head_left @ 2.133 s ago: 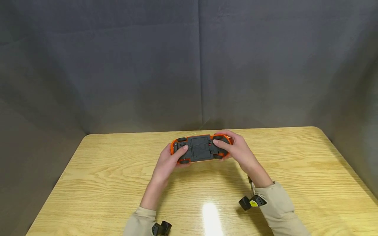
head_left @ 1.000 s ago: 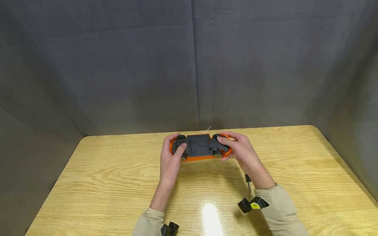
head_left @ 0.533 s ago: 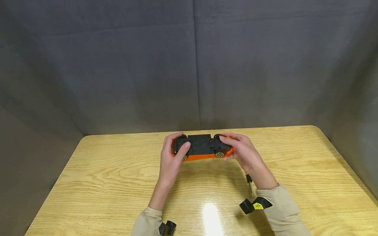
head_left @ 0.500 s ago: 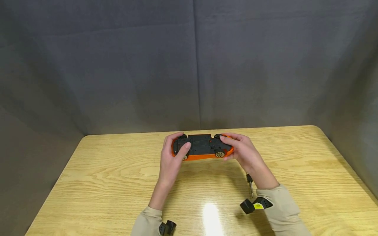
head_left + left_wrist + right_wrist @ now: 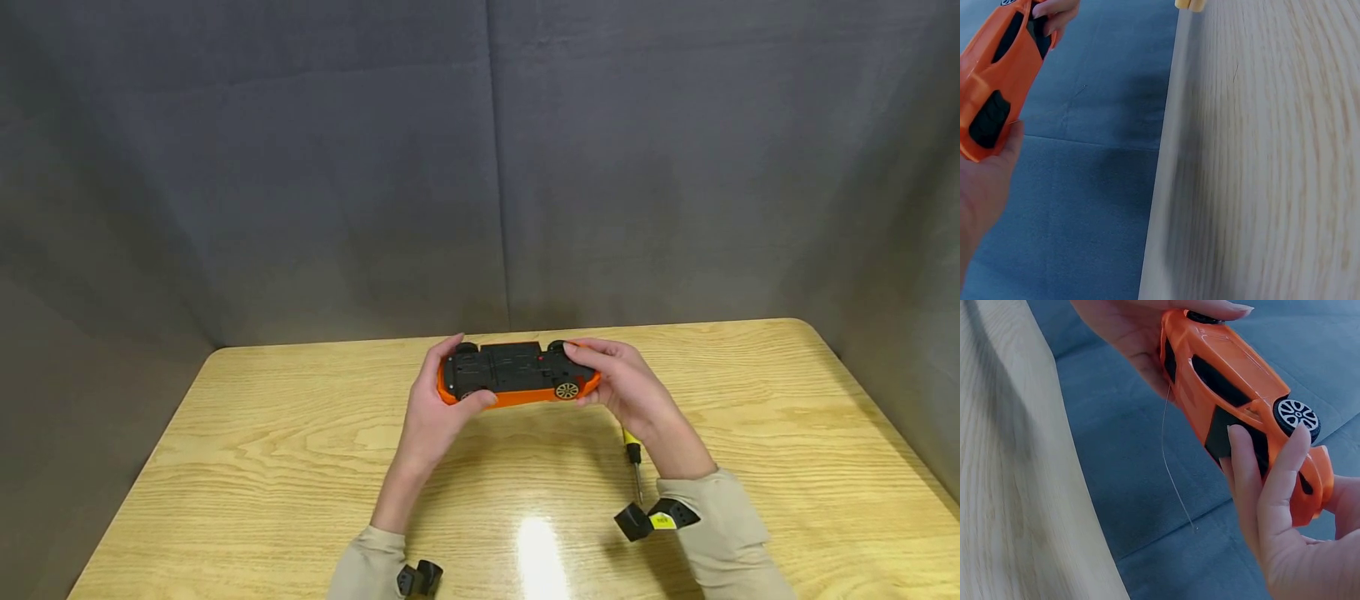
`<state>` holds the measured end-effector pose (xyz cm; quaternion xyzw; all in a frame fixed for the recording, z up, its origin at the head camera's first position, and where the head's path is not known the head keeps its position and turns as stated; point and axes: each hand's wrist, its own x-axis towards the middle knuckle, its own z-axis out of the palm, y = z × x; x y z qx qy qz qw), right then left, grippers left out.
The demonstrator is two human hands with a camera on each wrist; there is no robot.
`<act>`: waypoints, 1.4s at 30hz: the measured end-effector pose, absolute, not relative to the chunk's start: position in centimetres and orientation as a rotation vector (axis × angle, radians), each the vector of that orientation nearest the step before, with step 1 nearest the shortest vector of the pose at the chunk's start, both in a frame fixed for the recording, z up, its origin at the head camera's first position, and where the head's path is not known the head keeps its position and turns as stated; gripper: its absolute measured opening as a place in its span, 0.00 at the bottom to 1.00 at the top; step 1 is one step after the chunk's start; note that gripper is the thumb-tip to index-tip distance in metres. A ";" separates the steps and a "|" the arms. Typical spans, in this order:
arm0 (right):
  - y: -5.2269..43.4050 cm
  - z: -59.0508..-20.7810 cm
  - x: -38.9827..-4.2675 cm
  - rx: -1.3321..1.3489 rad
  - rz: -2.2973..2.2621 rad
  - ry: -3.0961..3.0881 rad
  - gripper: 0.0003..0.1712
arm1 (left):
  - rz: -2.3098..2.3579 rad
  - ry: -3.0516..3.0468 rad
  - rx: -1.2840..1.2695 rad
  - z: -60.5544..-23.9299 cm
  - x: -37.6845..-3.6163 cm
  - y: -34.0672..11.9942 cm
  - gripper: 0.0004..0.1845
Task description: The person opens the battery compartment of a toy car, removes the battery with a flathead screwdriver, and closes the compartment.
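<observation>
Wooden table (image 5: 300, 467), both hands' grip curled round upturned orange toy car (image 5: 517, 375)

Toy car (image 5: 517, 379): orange body, black underside with a small red spot, black windows; wheels (image 5: 1297, 415) black with silver spoked rims. Tabletop (image 5: 262, 450): pale yellow wood with darker brown grain lines and a white glare patch near the lower centre. Backdrop (image 5: 300, 167): plain dark grey cloth. Screwdriver (image 5: 634, 467) at lower right: yellow and black handle, grey metal shaft. Sleeves (image 5: 712, 533): beige. Wrist mounts (image 5: 654, 520): black, one bearing a yellow label.
</observation>
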<state>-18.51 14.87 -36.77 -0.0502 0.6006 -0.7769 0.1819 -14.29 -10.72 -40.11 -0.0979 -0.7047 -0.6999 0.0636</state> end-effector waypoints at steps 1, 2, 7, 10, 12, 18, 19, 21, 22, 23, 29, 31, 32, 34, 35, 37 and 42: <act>14.9 -36.8 -18.5 -0.149 -2.191 1.702 0.15 | -2.121 -2.136 -0.293 -40.1 -14.3 -10.8 0.47; 14.9 -36.8 -18.6 -0.154 -2.187 1.708 0.15 | -2.123 -2.141 -0.298 -40.1 -14.3 -10.8 0.47; 14.8 -36.7 -18.6 -0.171 -2.154 1.746 0.19 | -2.041 -2.157 -0.343 -40.1 -14.1 -10.8 0.43; 14.7 -36.6 -18.6 -0.172 -2.119 1.807 0.23 | -2.006 -2.136 -0.354 -40.1 -14.1 -10.7 0.42; 14.7 -36.4 -18.4 -0.174 -2.072 1.921 0.26 | -2.014 -2.108 -0.351 -40.2 -14.0 -10.6 0.41; 14.8 -35.1 -17.4 -0.202 -1.841 2.476 0.24 | -2.049 -2.046 -0.316 -40.2 -14.0 -10.5 0.42; 14.8 -34.8 -17.1 -0.214 -1.804 2.562 0.23 | -2.044 -2.043 -0.317 -40.2 -14.0 -10.5 0.43; 14.8 -34.3 -16.7 -0.252 -1.742 2.708 0.20 | -2.031 -2.040 -0.326 -40.2 -14.0 -10.5 0.43; 14.8 -34.0 -16.5 -0.275 -1.724 2.765 0.19 | -2.022 -2.041 -0.330 -40.2 -14.0 -10.5 0.44; 14.8 -33.8 -16.2 -0.297 -1.715 2.812 0.17 | -2.022 -2.037 -0.336 -40.2 -14.0 -10.5 0.44; 14.5 -32.7 -15.1 -0.382 -1.734 2.952 0.11 | -2.008 -2.024 -0.353 -40.1 -13.9 -10.5 0.44; 14.4 -32.5 -14.8 -0.412 -1.738 2.966 0.09 | -2.002 -2.022 -0.356 -40.1 -13.9 -10.4 0.44; 14.3 -32.4 -14.7 -0.431 -1.733 2.973 0.08 | -2.000 -2.018 -0.361 -40.1 -13.9 -10.4 0.44; 14.0 -32.4 -14.7 -0.479 -1.706 2.990 0.07 | -1.994 -2.012 -0.369 -40.1 -13.9 -10.4 0.44; 13.9 -32.4 -14.6 -0.507 -1.689 2.998 0.06 | -1.992 -2.008 -0.372 -40.1 -13.9 -10.3 0.44; 13.7 -32.4 -14.6 -0.557 -1.630 3.021 0.05 | -1.982 -2.006 -0.380 -40.0 -14.0 -10.3 0.44; 13.4 -32.5 -14.5 -0.657 -1.443 3.059 0.02 | -1.937 -2.010 -0.402 -40.0 -14.1 -10.2 0.45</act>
